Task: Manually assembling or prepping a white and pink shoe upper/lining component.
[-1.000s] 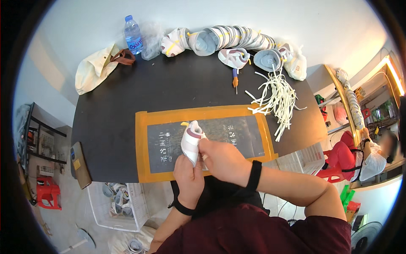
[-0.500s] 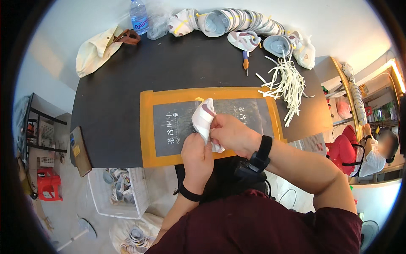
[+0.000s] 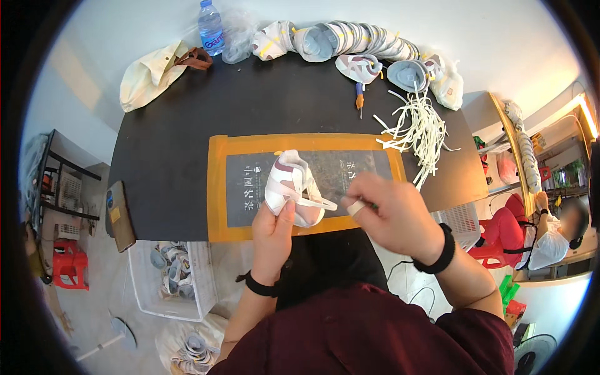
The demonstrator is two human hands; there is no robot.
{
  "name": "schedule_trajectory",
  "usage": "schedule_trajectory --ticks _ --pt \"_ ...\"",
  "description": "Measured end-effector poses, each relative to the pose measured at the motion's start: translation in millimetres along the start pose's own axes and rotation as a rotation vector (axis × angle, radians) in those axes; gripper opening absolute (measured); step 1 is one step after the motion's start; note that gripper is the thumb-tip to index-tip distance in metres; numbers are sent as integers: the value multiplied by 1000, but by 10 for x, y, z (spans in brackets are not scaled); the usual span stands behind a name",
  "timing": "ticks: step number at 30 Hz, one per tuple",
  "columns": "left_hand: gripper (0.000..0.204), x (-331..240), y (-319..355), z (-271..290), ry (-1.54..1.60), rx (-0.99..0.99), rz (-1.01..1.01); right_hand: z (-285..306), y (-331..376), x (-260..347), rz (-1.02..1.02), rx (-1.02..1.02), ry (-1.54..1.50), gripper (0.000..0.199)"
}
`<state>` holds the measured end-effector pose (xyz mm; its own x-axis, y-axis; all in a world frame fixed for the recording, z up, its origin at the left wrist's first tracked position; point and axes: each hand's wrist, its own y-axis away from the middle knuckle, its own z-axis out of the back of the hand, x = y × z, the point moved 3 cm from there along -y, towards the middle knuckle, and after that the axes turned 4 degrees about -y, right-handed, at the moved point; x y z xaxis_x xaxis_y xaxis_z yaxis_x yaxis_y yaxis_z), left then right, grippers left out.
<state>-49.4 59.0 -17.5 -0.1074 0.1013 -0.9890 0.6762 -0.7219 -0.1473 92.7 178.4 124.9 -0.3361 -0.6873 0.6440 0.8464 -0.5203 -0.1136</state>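
Shoe [image 3: 291, 187], small, white with mauve panels, sits held over the near half of the cutting mat [image 3: 219, 187], roughly centre of frame, toe end pointing to 11 o'clock. Left hand [image 3: 272, 232] comes up from 6 o'clock and clamps the shoe from below, thumb pressed on its near side, fingers hidden behind it. Right hand [image 3: 392, 212] is at 3 o'clock of the shoe, fingers pinched together on the end of a white lace [image 3: 315, 201] that runs from the shoe across to the fingertips; lace looks taut, held off the mat. Black bands on both wrists. Mat is grey with an orange border, lying flat on a black table [image 3: 162, 150]. Loose bundle of white laces [image 3: 420, 128] at 2 o'clock of the mat, partly overlapping its far right corner. Screwdriver [image 3: 359, 100] with orange handle just beyond the mat at 12 o'clock. Row of more shoes [image 3: 350, 40] curves along the far table edge, 12 to 1 o'clock. Water bottle [image 3: 211, 28] at 11 o'clock, cream cloth bag [image 3: 147, 75] further to 10 o'clock. White crate [image 3: 172, 281] with more shoe parts on the floor at 8 o'clock. Another person in a red top [image 3: 509, 228] sits at 4 o'clock, well apart from the table work.
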Motion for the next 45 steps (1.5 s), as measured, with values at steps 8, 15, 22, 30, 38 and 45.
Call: schedule_trajectory --ticks 8,15,22,30,38,45 --pt "44 -133 205 -41 753 293 206 -394 -3 -373 77 78 -542 15" --pt "49 6 409 -79 687 184 366 -762 141 -489 -98 99 -639 7" --pt "46 26 405 -100 671 209 358 -847 131 -597 -27 99 -517 9" --pt "40 0 348 -104 643 170 388 -856 51 -645 -286 326 -825 14" --pt "39 28 344 -98 607 181 399 -838 25 -860 -490 489 -1193 16" --pt "43 66 344 -73 611 183 393 -841 -64 -866 -352 663 -1096 16"
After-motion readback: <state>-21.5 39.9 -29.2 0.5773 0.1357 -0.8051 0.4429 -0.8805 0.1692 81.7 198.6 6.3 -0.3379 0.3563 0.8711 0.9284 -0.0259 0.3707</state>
